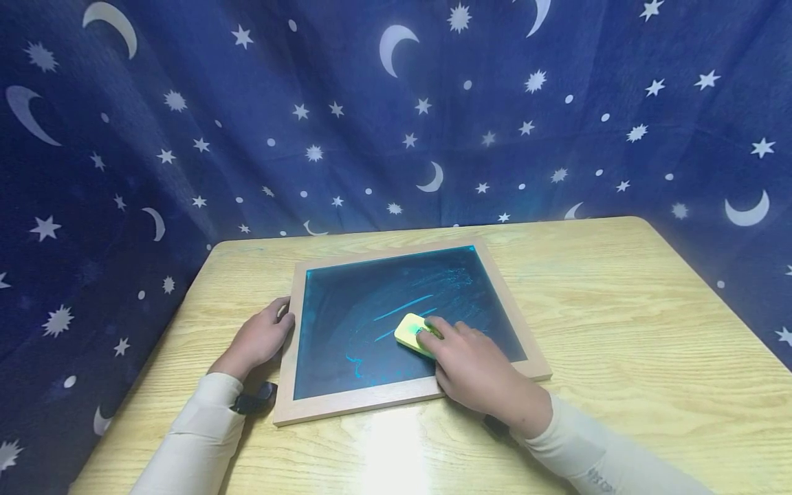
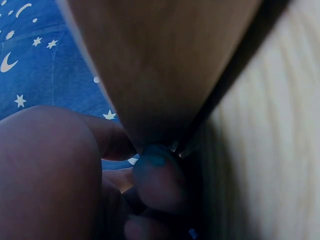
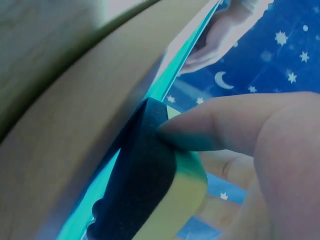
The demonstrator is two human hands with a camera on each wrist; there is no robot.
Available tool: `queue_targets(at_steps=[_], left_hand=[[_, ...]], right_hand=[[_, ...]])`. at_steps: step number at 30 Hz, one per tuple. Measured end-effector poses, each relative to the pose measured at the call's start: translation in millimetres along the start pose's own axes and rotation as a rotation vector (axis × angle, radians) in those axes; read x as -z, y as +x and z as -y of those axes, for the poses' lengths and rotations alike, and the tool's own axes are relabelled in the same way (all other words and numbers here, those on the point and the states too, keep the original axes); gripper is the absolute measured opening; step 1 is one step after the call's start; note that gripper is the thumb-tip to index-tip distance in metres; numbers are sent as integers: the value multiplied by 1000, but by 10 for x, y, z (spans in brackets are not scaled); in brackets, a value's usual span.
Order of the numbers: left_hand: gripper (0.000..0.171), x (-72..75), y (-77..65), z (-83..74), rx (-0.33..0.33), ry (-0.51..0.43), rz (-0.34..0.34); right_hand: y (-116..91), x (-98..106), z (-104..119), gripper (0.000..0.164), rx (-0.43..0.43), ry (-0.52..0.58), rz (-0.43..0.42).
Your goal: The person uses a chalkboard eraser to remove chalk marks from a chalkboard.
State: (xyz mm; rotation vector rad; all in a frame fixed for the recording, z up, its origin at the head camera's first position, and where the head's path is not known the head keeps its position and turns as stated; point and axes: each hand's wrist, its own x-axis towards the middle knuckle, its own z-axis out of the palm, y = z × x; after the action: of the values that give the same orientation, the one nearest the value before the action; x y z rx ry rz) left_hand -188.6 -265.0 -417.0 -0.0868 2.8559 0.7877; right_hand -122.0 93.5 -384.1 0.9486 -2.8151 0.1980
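Observation:
A small chalkboard (image 1: 334, 323) in a light wooden frame lies on the table, marked with blue chalk lines and smears. My right hand (image 1: 479, 364) grips a yellow chalkboard eraser (image 1: 408, 328) over the lower middle of the board. In the right wrist view, a finger presses against the dark felt side of the eraser (image 3: 145, 175). My left hand (image 1: 262, 335) holds the left edge of the frame. Close up in the left wrist view, fingertips of the left hand (image 2: 160, 175) meet the frame's wooden side (image 2: 155, 60); part of their hold is in shadow.
The wood-grain table (image 1: 631, 309) extends on both sides of the board, its far edge by a blue curtain (image 1: 359, 75) with moons and stars. A dark wrist strap (image 1: 254, 400) sits near the frame's lower left corner. Glare (image 1: 391, 447) shows on the near tabletop.

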Motion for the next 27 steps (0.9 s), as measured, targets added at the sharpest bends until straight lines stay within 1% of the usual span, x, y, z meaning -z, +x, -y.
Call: queue_targets(at_steps=[3, 11, 18, 27], left_hand=[[59, 2, -2, -6, 1, 1, -3], [58, 9, 0, -11, -1, -1, -3], [58, 18, -8, -21, -3, -1, 5], [59, 22, -3, -15, -2, 8, 8]], right_hand=[[13, 3, -61, 38, -29, -8, 4], [53, 6, -227, 37, -88, -29, -21], [78, 26, -336, 38, -155, -26, -7], [88, 40, -449, 39, -194, -36, -22]])
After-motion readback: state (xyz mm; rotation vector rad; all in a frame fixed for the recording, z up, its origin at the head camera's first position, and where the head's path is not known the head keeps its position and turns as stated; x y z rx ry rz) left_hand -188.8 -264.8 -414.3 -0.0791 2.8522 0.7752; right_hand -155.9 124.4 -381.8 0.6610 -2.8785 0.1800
